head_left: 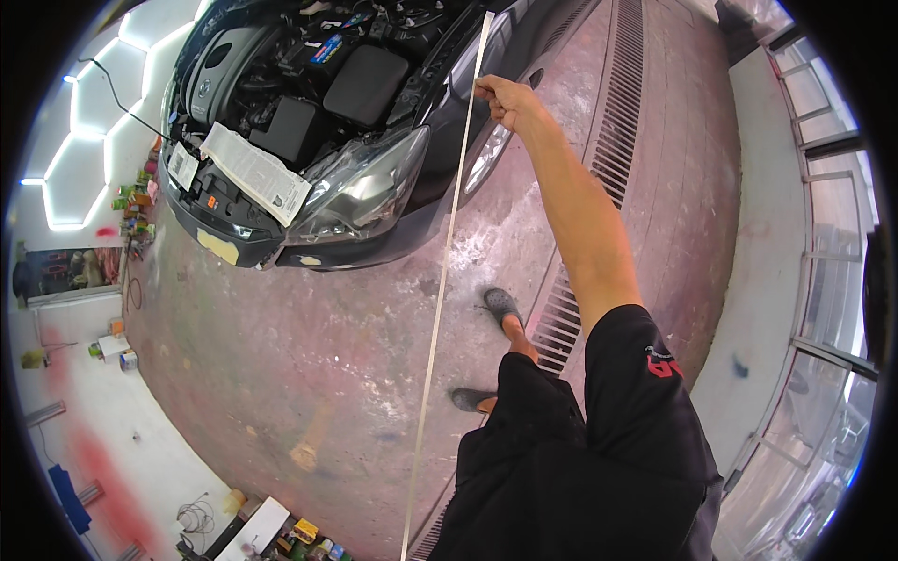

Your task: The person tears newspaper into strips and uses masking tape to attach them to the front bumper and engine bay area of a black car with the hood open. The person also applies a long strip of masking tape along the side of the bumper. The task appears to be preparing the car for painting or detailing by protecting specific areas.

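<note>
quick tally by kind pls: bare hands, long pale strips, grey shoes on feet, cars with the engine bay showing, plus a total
Bare hands (the right hand): 1
Long pale strip, pinched in that hand's grip: 1
Grey shoes on feet: 2
Car with engine bay showing: 1
Total: 5

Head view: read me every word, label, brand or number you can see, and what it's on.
Printed paper: dense print, too small to read.
Small white paper: too small to read.
Blue label: lettering, too small to read surely.
Engine cover: an emblem, left unnamed.
Black sleeve: red print, only partly showing, not quoted.
Pale strip in the right hand: none made out.
</note>
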`<state>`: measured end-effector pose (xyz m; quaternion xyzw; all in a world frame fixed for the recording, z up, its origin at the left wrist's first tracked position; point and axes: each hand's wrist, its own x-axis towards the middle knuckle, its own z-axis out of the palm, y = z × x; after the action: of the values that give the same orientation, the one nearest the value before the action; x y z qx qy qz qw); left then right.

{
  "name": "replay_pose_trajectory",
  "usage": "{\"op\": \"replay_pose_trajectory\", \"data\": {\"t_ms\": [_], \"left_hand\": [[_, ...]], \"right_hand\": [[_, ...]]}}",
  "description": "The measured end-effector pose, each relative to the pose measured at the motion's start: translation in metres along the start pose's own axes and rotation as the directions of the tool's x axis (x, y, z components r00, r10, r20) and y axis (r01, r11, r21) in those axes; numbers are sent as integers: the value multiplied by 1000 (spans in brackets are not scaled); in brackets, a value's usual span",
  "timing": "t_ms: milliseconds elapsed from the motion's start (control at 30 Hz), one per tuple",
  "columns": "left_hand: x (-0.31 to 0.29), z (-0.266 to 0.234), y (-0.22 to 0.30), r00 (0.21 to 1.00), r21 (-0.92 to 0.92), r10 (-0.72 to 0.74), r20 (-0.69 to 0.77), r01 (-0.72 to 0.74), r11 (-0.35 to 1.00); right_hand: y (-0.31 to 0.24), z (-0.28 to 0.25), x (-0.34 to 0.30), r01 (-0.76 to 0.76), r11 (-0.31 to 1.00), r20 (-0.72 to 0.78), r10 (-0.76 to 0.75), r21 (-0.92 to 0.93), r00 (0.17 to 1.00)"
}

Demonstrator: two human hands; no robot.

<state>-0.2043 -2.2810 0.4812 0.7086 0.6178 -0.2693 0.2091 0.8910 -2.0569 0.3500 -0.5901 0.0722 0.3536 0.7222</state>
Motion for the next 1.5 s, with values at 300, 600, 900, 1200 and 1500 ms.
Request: {"op": "replay_pose_trajectory", "data": {"t_ms": [300, 600, 900, 1200, 1500], "left_hand": [[-2, -6, 5, 1000, 25, 4, 7, -4, 1000], [1, -6, 11, 1000, 39, 8, 10, -8, 999], [-2, 3, 10, 1000, 43, 16, 4, -17, 999], [-9, 10, 3, 1000, 49, 28, 5, -28, 998], [-9, 15, -5, 999, 61, 49, -1, -48, 997]], "right_hand": [[-17, -2, 18, 49, 997, -42, -52, -60, 998], [-26, -2, 18, 47, 995, -14, -48, -88, 999], [-21, 3, -2, 45, 984, 3, -45, -174, 999], [-8, 0, -23, 67, 984, -8, -70, -164, 998], [5, -3, -21, 41, 990, 28, -38, -137, 999]]}}
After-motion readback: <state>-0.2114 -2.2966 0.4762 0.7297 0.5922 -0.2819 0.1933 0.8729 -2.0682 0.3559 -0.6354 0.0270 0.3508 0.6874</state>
